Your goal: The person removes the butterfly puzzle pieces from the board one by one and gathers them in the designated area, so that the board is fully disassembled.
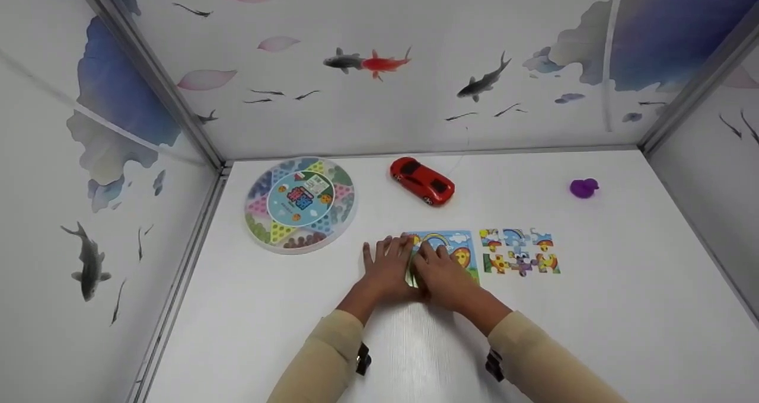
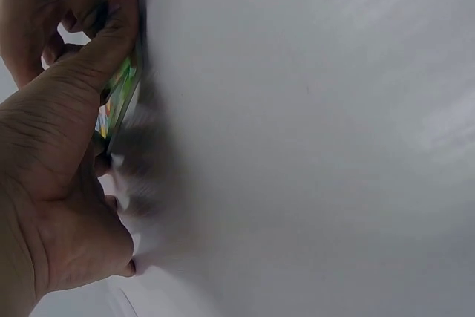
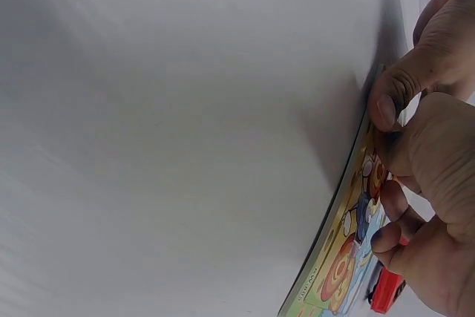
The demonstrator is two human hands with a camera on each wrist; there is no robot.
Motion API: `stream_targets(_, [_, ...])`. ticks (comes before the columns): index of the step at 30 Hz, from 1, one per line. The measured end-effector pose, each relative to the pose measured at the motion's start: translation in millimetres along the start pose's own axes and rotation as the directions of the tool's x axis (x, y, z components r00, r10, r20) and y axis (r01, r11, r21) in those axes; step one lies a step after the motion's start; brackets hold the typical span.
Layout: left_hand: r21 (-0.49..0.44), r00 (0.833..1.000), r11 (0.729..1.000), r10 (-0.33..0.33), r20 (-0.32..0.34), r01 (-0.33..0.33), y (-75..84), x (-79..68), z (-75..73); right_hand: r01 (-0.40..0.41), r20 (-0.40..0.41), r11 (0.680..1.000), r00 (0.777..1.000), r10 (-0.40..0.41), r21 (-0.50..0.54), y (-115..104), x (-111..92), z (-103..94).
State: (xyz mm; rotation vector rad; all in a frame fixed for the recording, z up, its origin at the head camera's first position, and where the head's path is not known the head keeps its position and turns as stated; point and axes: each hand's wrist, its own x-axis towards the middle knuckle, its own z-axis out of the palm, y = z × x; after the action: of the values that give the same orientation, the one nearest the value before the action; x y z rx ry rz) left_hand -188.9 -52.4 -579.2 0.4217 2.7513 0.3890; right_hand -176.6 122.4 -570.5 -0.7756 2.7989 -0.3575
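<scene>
A flat puzzle board, printed with a rainbow and cartoon figures, lies under both hands. My left hand holds its left side, the thumb at the near edge and the other fingers spread at the side. Bent over the board's left part is my right hand, its fingertips close to the left thumb. Whether the right fingers pinch something is hidden. In the right wrist view, the printed board shows beside the right hand. Several puzzle pieces lie in two rows right of the board.
Behind the board sits a red toy car. A round Chinese checkers box lies at the back left, and a small purple duck at the back right. Printed panels wall in the white table.
</scene>
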Motion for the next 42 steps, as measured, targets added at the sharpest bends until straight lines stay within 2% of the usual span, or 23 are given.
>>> stream_targets(13, [-0.015,1.0,1.0,-0.001,-0.025,0.001,1.3,-2.8,-1.5,-0.027,-0.043,0.995,0.999,0.022,-0.098,-10,-3,5.8])
stream_targets(22, [-0.008,1.0,1.0,-0.014,-0.007,0.014,0.2,-1.8,-2.5,-0.026,-0.035,0.996,0.999,0.024,-0.082,-11,-4,5.5])
stream_targets(31, [-0.039,1.0,0.999,-0.006,-0.018,0.005,-1.0,0.1,-0.7,0.03,-0.065,0.999,0.998,-0.027,0.042,-3,-10,4.9])
stream_targets(38, [-0.015,1.0,1.0,-0.008,-0.021,0.008,2.1,-1.7,-1.7,0.085,-0.01,0.987,0.996,-0.084,0.138,6,-13,-1.8])
stream_targets(42, [-0.02,1.0,1.0,-0.006,-0.019,0.005,3.3,-1.8,-1.8,0.124,0.014,0.98,0.992,-0.128,0.157,13,-14,-5.0])
